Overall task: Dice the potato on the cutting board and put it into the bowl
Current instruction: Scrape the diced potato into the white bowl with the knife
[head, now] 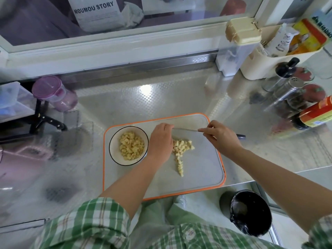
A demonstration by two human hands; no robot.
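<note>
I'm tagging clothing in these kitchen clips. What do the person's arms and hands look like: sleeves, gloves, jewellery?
The left hand and right hand are bare: no gloves, and no ring or watch shows. The left sleeve and right sleeve are green-and-white plaid with thin darker lines, pushed up near the elbows.

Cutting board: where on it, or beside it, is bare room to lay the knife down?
Bare: the board's right part, between the diced potato and the orange rim, and the steel counter behind the board. Crowded: the left part, with the bowl and the left hand; jars fill the counter's right side.
</note>
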